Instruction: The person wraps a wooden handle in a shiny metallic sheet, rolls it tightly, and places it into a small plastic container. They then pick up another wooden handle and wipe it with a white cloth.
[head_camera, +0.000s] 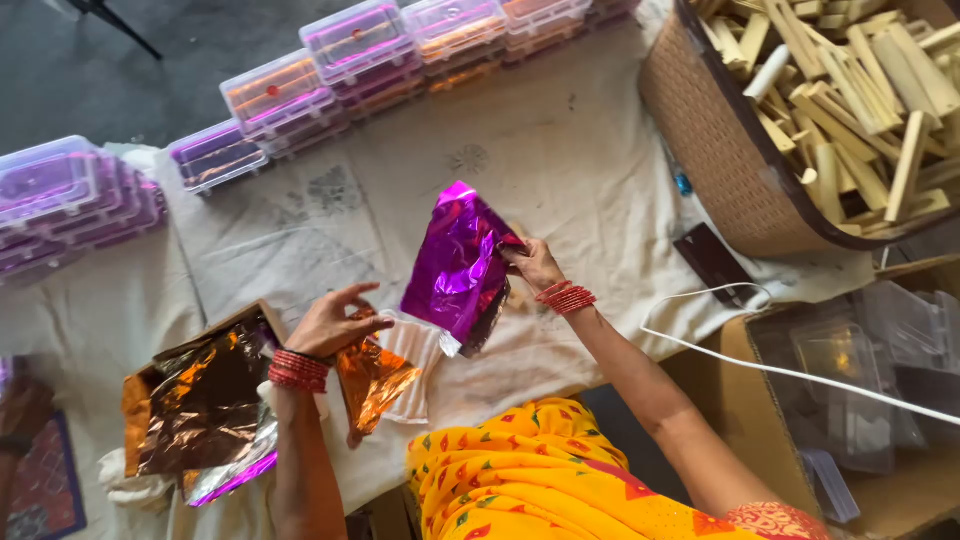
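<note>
Purple foil sheet held up in right hand, orange foil just under left.

Right hand pinches the purple foil sheet by its right edge, grip clenched on it; sheet hangs above the worktop, long axis running from upper right down to lower left, so its low corner points toward the left hand. Left hand's grip looks released, fingers spread, hovering w/ fingertips at the orange foil piece, which lies on a white ribbed pad. Left hand is nearer the orange piece; the purple sheet's low end sits just right of it. Stack of foil sheets lies left of the wrist.
</note>
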